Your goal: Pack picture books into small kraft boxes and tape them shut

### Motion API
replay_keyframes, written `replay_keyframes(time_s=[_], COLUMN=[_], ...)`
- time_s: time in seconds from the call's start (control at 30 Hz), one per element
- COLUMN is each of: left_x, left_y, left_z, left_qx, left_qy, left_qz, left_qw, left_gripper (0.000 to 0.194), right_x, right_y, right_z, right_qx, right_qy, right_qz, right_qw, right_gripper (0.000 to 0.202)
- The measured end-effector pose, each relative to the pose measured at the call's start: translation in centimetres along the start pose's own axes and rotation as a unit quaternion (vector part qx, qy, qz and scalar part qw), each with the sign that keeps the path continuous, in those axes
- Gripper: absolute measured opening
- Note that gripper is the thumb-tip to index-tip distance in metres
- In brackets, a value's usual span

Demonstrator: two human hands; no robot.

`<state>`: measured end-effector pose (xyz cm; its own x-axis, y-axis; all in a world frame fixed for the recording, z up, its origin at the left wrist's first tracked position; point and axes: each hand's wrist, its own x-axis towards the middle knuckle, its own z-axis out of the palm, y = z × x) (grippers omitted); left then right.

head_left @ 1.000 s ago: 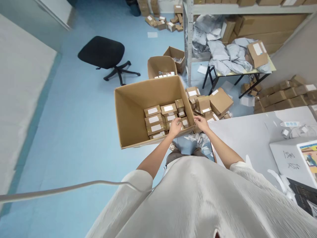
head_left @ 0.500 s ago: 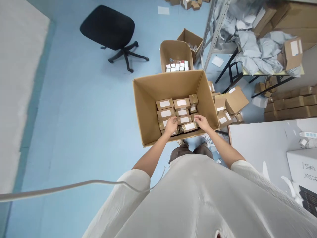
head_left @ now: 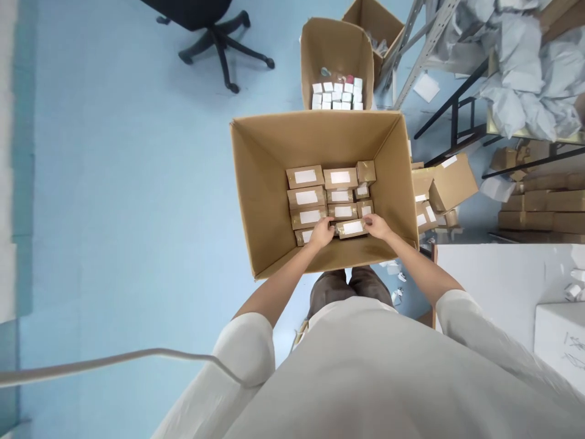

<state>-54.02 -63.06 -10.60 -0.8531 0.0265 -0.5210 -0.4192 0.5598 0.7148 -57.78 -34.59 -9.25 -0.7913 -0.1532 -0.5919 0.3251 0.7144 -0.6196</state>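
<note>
Inside a large open carton (head_left: 269,201), several small brown cardboard boxes with white labels are packed in rows. At the near side of the carton lies one small cardboard box (head_left: 352,228), slightly tilted, between my two hands. My left hand (head_left: 322,233) grips its left end, fingers bent and partly hidden. My right hand (head_left: 377,226) pinches its right end with thumb and fingers. Beyond it, a labelled cardboard box (head_left: 342,211) sits in the same column. To the left, another labelled cardboard box (head_left: 308,217) lies close to my left hand.
Behind the carton stands a smaller open carton (head_left: 336,49) with several white boxes. A black office chair (head_left: 214,30) is at the upper left. Right of me are loose cardboard boxes (head_left: 452,183), a metal shelf frame (head_left: 425,55), grey parcels (head_left: 521,67) and a white table (head_left: 493,274).
My view has shifted closer over the carton. My hands have come to the ends of the near small cardboard box, the right hand moving nearer to me.
</note>
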Motion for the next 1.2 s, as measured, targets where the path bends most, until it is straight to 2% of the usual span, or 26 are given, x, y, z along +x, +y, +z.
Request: replay_keyframes(time_s=[0.13, 0.3, 0.4, 0.63, 0.77, 0.9, 1.2], left_x=[1.6, 3.9, 5.5, 9.1, 10.4, 11.3, 11.9], left_y=[-2.0, -5.0, -6.8, -10.4, -12.0, -13.5, -17.2], left_z=[1.9, 4.3, 5.7, 9.9, 12.6, 15.0, 20.2], left_qx=[0.013, 0.095, 0.134, 0.163, 0.187, 0.209, 0.165], left_qy=[-0.02, -0.089, -0.12, -0.146, -0.177, -0.199, -0.206], left_qz=[-0.023, -0.026, -0.009, -0.008, 0.009, -0.005, -0.033], left_qw=[0.999, 0.991, 0.984, 0.976, 0.966, 0.957, 0.964], left_gripper=[0.039, 0.048, 0.053, 0.053, 0.05, 0.053, 0.082], right_x=[2.9, 6.1, 7.9, 11.4, 12.7, 13.7, 14.2], right_y=[1.9, 4.5, 6.2, 9.9, 11.7, 13.8, 17.9], right_z=[1.1, 2.6, 3.4, 6.8, 8.7, 9.8, 13.2], right_qx=[-0.144, -0.299, -0.358, -0.397, -0.417, -0.431, -0.451], right_qy=[-0.089, -0.181, -0.212, -0.248, -0.272, -0.276, -0.254], right_qz=[0.007, 0.004, -0.013, -0.035, -0.042, -0.058, -0.098], right_qw=[0.986, 0.937, 0.909, 0.883, 0.867, 0.857, 0.85], right_gripper=[0.048, 0.048, 0.049, 0.06, 0.063, 0.066, 0.075])
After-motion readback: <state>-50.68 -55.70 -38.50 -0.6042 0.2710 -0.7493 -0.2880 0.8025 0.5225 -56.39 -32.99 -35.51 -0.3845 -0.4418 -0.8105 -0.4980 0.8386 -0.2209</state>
